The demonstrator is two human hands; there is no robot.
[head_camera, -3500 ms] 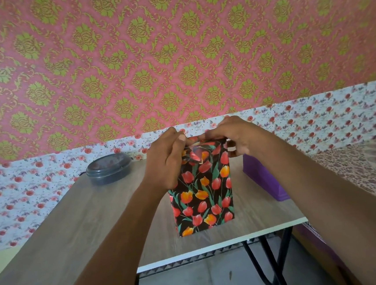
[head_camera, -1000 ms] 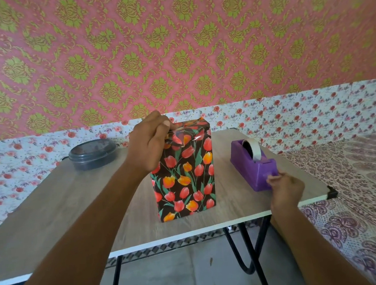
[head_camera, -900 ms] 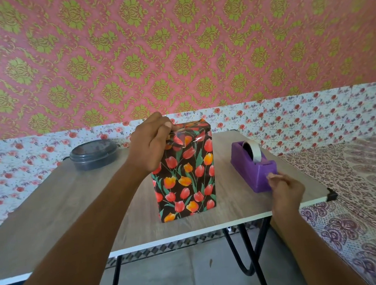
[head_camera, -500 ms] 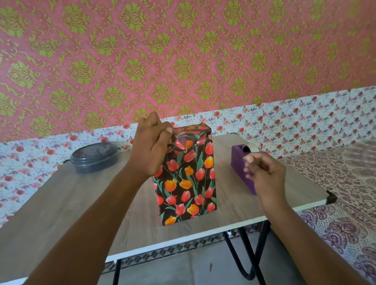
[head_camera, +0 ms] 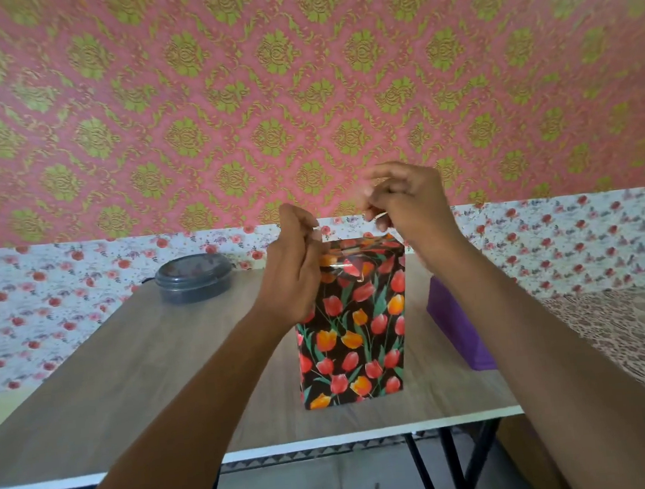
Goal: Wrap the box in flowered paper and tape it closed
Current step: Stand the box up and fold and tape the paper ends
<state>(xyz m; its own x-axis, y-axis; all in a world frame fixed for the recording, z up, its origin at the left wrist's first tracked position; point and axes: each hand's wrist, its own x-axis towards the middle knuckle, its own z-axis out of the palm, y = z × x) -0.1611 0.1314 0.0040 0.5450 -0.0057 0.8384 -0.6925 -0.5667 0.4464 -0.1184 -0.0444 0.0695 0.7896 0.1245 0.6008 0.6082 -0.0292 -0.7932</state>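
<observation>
Count on the one tabletop: one flower-papered box, one dark lidded container, one purple tape dispenser. Hands: two, left hand and right hand. Tape strip: one.

Box: black paper, red and orange tulips, green leaves. Tape dispenser: purple. Lidded container: dark grey. Table: grey-brown wood grain, white edge. Wall: pink with olive-green damask; lower band white, small red roses.
</observation>
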